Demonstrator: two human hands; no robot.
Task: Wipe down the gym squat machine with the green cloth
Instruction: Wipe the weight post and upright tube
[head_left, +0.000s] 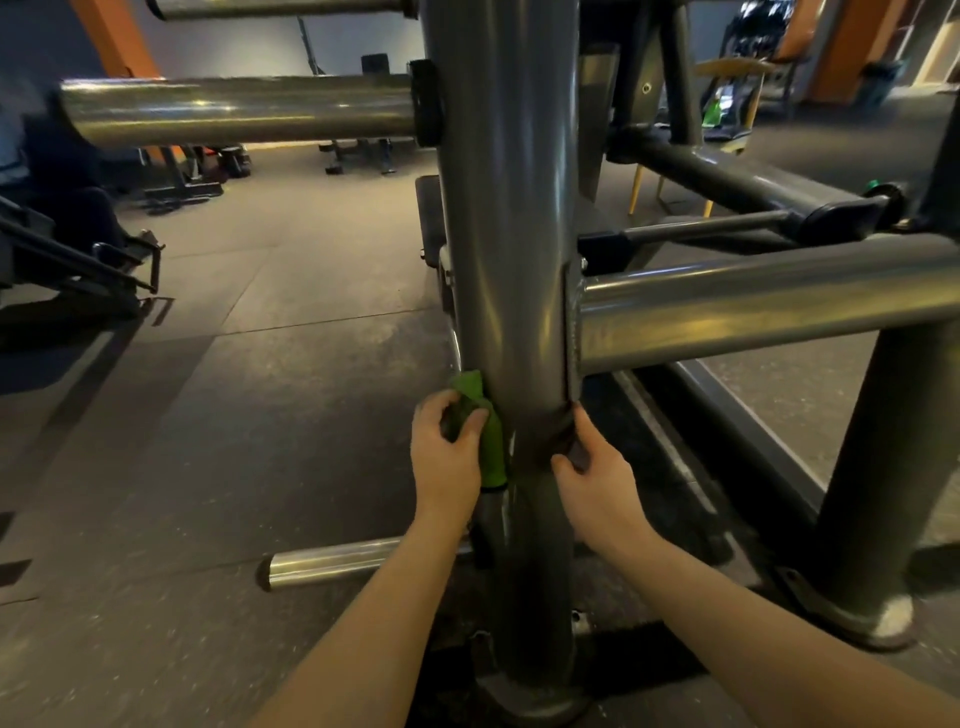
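Fingers of left grip (447, 452) curl round the bunched green cloth (492, 449), thumb on top, at the left side of the squat machine (509, 234) upright. Cloth wraps across the upright's front, dark in shadow there. Right grip (597, 478) pinches that far end w/ thumb and fingertips, just below the cross tube (753, 306) weld. Chrome peg (332, 564) sticks out low left, over rubber floor (208, 441).

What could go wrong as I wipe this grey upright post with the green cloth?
The right hand sits below the welded plate of the grey horizontal crossbar; sliding up could scrape knuckles. A short shiny steel peg juts low, below the left hand holding the green cloth; wiping downward could bump it.
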